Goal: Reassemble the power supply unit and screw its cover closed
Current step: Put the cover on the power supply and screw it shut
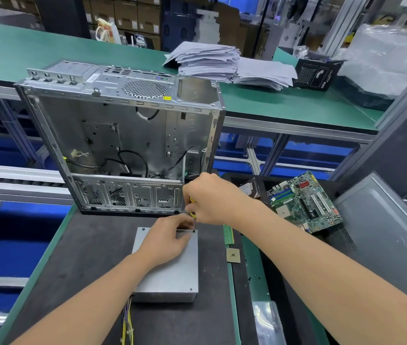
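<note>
The grey power supply unit (pixel 172 275) lies flat on the dark mat, cover up, with yellow and purple wires (pixel 125 319) trailing from its near end. My right hand (pixel 212 197) grips a yellow-and-black screwdriver (pixel 193 217) held upright, its tip at the unit's far right corner. My left hand (pixel 167 239) rests on the cover's far end, fingers curled near the screwdriver tip; whether they pinch a screw is hidden.
An open, empty computer case (pixel 122 135) stands just beyond the unit. A motherboard (pixel 304 202), a RAM stick (pixel 228 234) and a CPU (pixel 233 255) lie to the right, with loose screws (pixel 253 277) and a grey side panel (pixel 384 220). Paper stacks (pixel 222 63) sit on the far bench.
</note>
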Available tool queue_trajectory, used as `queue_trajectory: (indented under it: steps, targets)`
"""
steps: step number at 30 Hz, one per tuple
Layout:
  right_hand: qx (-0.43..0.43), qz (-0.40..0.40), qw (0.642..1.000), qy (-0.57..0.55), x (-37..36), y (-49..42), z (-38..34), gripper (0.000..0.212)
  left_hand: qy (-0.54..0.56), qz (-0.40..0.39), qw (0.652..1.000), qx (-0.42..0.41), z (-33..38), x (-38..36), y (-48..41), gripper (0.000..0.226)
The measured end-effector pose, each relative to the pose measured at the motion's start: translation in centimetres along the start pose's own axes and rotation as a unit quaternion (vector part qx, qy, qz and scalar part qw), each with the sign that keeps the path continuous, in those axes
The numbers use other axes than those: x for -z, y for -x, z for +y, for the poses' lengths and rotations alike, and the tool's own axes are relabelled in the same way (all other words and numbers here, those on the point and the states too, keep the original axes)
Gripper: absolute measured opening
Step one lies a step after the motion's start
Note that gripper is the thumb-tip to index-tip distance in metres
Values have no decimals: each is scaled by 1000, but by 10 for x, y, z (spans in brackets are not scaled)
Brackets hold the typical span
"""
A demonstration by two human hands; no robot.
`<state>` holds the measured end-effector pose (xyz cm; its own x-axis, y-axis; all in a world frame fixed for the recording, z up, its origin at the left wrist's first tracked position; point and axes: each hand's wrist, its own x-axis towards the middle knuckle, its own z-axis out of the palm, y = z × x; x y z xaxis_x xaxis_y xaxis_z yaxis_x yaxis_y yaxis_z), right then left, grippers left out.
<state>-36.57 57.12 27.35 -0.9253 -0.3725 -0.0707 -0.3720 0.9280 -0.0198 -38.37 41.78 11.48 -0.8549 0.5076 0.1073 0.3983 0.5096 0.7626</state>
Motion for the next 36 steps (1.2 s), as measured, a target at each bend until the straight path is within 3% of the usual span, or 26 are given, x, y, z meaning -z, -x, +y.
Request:
queue_trajectory:
  steps: [4,9,14,18,29,33,36]
  targets:
    - [-84,26,995,-49,-10,5,0,29,12,-8,1000,12,-1,1,1,36]
    - [-205,61,973,-83,-24,4,1,23,27,-5,999,28,0,0,2,45]
    - [-110,-9,991,-78,-8,4,5,30,67,14,997,29,0,-1,-1,39]
    - [19,-80,996,-38,4,9,13,8,75,32,996,33,0,-3,-3,32]
    - [-90,-5,996,-23,-12,-7,-11,12,36,58,997,25,2,-9,-2,19]
    - [-160,-15,987,-20,-13,-11,-3,33,35,71,997,5,2,-6,0,24]
    - [-154,-39,987,-9,-14,-8,7,41,23,66,998,8,3,-3,2,33]
